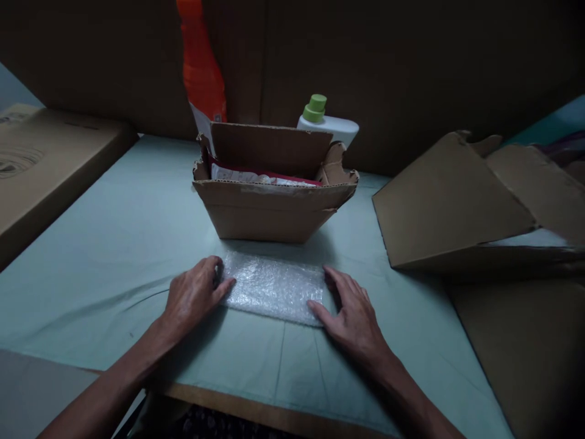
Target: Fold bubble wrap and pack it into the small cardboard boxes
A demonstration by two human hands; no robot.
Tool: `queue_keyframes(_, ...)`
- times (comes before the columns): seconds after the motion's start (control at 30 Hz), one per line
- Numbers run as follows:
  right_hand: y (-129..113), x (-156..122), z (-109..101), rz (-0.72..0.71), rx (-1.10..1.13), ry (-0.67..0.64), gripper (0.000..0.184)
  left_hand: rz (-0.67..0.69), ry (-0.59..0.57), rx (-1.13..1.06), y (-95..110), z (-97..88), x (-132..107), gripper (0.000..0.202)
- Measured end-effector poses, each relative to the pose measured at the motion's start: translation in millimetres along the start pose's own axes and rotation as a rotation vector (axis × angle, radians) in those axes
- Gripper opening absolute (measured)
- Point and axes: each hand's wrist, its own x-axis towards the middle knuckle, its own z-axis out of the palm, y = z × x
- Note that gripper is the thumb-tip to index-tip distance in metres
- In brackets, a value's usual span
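A flat piece of bubble wrap (274,286) lies on the pale green cloth of the table (114,244), just in front of an open cardboard box (269,213). My left hand (194,296) rests at its left end, fingers curled over the edge. At the right end lies my right hand (350,314), fingers spread flat with the tips on the wrap. Inside the box I see a red and white packet (260,175).
An orange bottle (201,67) and a white bottle with a green cap (326,122) stand behind the box. Flattened cardboard (457,201) lies at the right and a flat carton (41,164) at the left. A brown wall closes the back.
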Motion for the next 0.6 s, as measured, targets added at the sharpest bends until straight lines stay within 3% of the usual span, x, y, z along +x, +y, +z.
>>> queue_keyframes(0.1, 0.2, 17.9, -0.4, 0.002, -0.036, 0.004, 0.053, 0.034, 0.059, 0.032, -0.3, 3.8, -4.8, 0.03)
queue_keyframes(0.2, -6.5, 32.1, 3.7, -0.018, -0.03, -0.025, 0.029, 0.092, 0.065, 0.029, 1.2, 7.4, -7.6, 0.019)
queue_keyframes(0.27, -15.1, 28.8, 3.6, -0.015, 0.056, -0.074, 0.014, 0.131, 0.079, -0.004, -1.7, 6.8, -8.5, 0.011)
queue_keyframes(0.33, -26.4, 11.6, 0.1, 0.043, 0.217, -0.131, 0.011, 0.168, 0.096, -0.042, -7.2, 1.3, -8.5, 0.005)
queue_keyframes(0.37, -32.8, -1.3, -2.1, 0.088, 0.309, -0.158, 0.015, 0.19, 0.097, -0.056, -9.4, -3.1, -7.6, 0.004)
queue_keyframes(0.43, -46.6, -31.0, -5.6, 0.173, 0.474, -0.224, 0.04, 0.255, 0.091, -0.06, -8.5, -12.9, -2.6, 0.01)
queue_keyframes(0.5, -60.4, -58.5, -6.1, 0.213, 0.571, -0.31, 0.062, 0.36, 0.078, -0.014, 2.5, -19.9, 7.5, 0.021)
queue_keyframes(0.6, -76.9, -81.8, -2.4, 0.189, 0.593, -0.413, 0.06, 0.513, 0.078, 0.109, 30.8, -18.5, 26.5, 0.023)
